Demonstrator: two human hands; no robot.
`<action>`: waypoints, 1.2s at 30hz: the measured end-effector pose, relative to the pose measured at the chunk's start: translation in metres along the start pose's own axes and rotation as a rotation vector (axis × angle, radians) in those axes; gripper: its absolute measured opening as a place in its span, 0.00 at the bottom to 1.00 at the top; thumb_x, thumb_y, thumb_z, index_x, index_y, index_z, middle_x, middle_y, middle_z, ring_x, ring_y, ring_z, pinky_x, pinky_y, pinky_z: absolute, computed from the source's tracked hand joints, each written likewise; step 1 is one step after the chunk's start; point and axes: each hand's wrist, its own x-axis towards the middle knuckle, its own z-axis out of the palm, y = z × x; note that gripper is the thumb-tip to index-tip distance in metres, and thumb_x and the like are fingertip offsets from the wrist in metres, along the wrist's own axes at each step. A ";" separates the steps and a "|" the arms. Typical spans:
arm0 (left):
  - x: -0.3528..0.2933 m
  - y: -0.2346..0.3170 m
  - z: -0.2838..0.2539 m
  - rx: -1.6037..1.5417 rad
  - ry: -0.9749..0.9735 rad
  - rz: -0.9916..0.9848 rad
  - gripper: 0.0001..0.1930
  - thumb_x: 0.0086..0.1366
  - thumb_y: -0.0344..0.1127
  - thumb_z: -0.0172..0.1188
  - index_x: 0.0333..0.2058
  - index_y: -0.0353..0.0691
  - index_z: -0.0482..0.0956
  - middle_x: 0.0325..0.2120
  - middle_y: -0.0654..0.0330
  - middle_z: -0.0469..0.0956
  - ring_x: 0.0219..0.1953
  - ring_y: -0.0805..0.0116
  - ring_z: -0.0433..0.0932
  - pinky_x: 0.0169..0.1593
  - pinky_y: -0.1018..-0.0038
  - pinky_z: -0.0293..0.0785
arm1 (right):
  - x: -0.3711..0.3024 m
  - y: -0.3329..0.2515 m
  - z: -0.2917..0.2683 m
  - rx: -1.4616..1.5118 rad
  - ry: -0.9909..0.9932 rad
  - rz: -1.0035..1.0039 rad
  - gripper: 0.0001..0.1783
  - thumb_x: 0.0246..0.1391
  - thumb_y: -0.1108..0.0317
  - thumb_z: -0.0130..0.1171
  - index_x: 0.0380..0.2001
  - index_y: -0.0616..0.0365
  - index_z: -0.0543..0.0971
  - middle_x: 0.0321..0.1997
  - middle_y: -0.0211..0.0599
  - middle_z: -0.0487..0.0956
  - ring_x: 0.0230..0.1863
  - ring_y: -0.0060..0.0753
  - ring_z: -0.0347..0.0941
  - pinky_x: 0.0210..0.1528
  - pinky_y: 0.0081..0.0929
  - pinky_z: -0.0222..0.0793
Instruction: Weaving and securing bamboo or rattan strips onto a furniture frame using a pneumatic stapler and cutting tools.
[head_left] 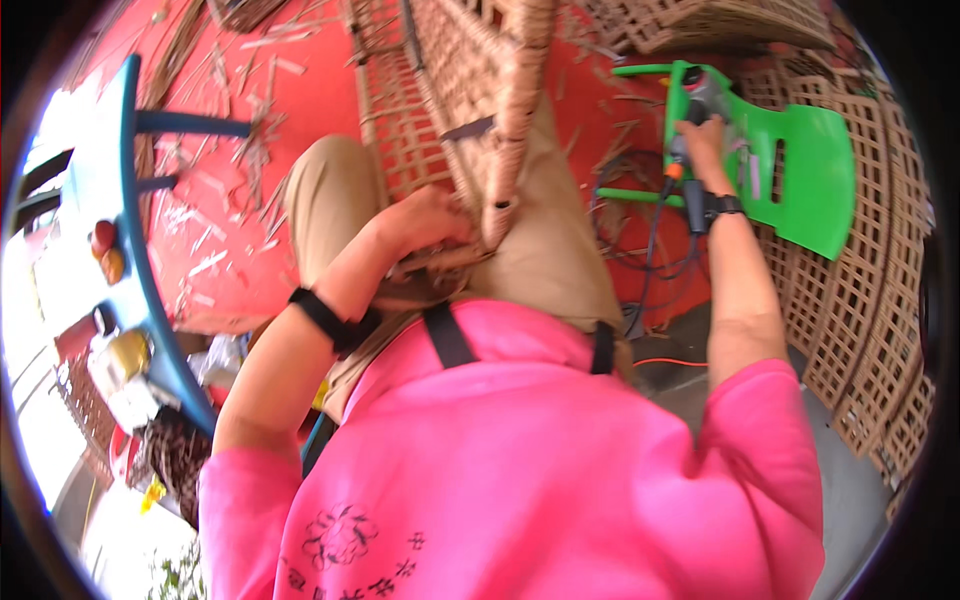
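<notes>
Red floor (225, 200) ahead, right hand (706, 145) (outstretched) grasps tool (706, 95).

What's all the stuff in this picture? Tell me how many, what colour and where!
Large woven strip piece: one, tan, between the knees
Handheld power tool: one, grey and black, over the chair
Smooth plastic chair: one, green, right
Thin looping cable: can't count, dark, below the tool
Open-lattice woven panels: several, brown, far right
Thin flat scraps: many, pale, on the floor
Floor surface: one, red, under everything
Curved-edged furniture: one, blue, left
Small round things: two, reddish, far left
Short-sleeved shirt: one, pink, bottom
Long trousers: one pair, khaki, middle
Wristbands: two, black, both arms
Left hand: one, bare, at the woven piece's lower end
Right hand: one, bare, gripping the tool
</notes>
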 end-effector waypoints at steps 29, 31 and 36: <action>-0.088 0.011 0.052 0.504 0.547 0.236 0.23 0.58 0.39 0.72 0.51 0.38 0.79 0.45 0.49 0.74 0.49 0.49 0.77 0.54 0.59 0.75 | -0.267 -0.302 0.019 0.302 -0.227 -0.703 0.29 0.53 0.56 0.70 0.46 0.69 0.72 0.36 0.59 0.84 0.41 0.60 0.83 0.45 0.47 0.78; -0.098 0.011 0.040 0.393 0.610 0.282 0.21 0.59 0.37 0.71 0.50 0.38 0.81 0.45 0.49 0.74 0.48 0.51 0.77 0.54 0.61 0.75 | -0.266 -0.299 0.017 0.272 -0.251 -0.699 0.29 0.54 0.56 0.69 0.46 0.69 0.72 0.38 0.61 0.83 0.44 0.61 0.82 0.47 0.47 0.77; -0.125 0.018 0.002 0.653 0.762 0.423 0.19 0.64 0.39 0.66 0.52 0.42 0.81 0.50 0.51 0.76 0.52 0.48 0.76 0.56 0.59 0.71 | -0.263 -0.281 0.002 0.466 -0.475 -0.571 0.37 0.60 0.48 0.66 0.59 0.69 0.70 0.44 0.50 0.85 0.46 0.44 0.83 0.49 0.35 0.77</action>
